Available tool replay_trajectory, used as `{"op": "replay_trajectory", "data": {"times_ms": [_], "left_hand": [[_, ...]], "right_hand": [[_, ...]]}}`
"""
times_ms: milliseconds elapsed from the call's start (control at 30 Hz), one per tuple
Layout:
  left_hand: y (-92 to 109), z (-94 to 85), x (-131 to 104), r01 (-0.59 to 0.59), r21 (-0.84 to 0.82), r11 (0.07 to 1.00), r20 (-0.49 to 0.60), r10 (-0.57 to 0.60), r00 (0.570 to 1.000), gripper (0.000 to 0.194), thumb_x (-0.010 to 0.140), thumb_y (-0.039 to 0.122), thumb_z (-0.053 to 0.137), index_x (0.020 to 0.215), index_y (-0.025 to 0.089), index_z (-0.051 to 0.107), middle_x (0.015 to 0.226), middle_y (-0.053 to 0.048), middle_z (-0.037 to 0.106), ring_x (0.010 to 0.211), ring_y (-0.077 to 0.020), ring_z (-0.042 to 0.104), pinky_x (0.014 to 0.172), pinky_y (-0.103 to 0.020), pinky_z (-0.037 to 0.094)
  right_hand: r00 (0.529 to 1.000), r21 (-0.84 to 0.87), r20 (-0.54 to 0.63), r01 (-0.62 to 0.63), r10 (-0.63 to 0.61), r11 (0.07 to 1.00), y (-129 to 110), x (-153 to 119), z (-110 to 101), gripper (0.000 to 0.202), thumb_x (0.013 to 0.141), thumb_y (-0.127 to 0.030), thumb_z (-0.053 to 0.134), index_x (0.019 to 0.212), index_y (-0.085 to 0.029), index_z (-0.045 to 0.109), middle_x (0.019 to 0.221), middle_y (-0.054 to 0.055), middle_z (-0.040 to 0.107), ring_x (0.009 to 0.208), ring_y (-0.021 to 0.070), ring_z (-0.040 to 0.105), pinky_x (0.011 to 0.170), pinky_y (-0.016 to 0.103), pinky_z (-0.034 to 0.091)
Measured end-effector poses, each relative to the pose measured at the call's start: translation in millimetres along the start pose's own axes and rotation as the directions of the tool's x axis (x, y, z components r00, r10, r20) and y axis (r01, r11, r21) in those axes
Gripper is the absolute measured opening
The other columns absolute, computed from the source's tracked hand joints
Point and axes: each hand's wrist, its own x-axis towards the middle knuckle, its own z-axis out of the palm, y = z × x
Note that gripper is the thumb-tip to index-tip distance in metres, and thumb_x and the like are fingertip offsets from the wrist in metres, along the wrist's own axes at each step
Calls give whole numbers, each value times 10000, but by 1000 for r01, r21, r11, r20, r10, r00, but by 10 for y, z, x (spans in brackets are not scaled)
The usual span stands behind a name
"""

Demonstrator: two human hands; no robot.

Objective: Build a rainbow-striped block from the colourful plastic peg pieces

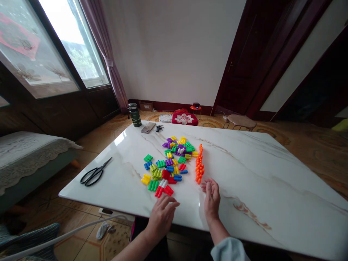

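Observation:
Many small plastic blocks in green, blue, yellow, purple, red and white lie in a loose pile on the white marble-patterned table point(244, 163). Right of the pile, orange pieces point(199, 165) form a narrow row running away from me. My left hand point(162, 214) is over the near table edge, just below red blocks point(168, 190), its fingers apart and bent with nothing in them. My right hand point(212, 197) is at the near end of the orange row, palm turned inward, fingers loosely curved and apart, holding nothing visible.
Black-handled scissors point(95, 173) lie at the table's left. A camouflage bottle point(135, 115), a phone point(148, 127) and keys point(159, 128) are at the far left corner. Beyond the table are a red stool point(185, 119) and a brown round stool point(241, 121). A white cable point(81, 227) crosses below left.

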Motion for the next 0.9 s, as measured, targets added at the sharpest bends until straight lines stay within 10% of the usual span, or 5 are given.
{"op": "replay_trajectory", "data": {"times_ms": [133,333,667,900], "left_hand": [[-298,-261,-102,113,244,963,-97,-91,991,347,868,146,516,1189,253,593,1160,-87,609,1089,-247,555,910,-429,507],[-493,-165,94,177,279,944,-85,-159,984,308,844,208,583,1140,257,650,1227,-85,570,1151,-267,510,964,-448,491],[-754,73,707,253,93,963,-237,-226,945,340,866,110,417,1032,223,692,1026,-72,672,969,-213,616,871,-391,526],[-637,73,670,335,-163,928,-394,-373,840,257,897,213,426,964,197,673,967,-56,699,912,-194,651,815,-345,534]], "right_hand": [[999,-13,46,-6,7,1000,6,-16,28,515,848,-591,511,1150,-174,546,1020,88,638,756,178,606,708,309,481],[999,13,41,-29,29,999,-22,-26,23,521,839,-592,519,1143,-169,543,1032,101,644,739,174,606,717,322,499],[997,0,59,-45,45,999,3,-22,46,515,832,-590,522,1127,-170,563,1116,121,640,736,174,604,739,344,511],[997,-35,75,-26,28,999,15,-23,54,511,844,-587,506,1125,-165,571,1086,118,653,737,181,612,756,357,508]]}}
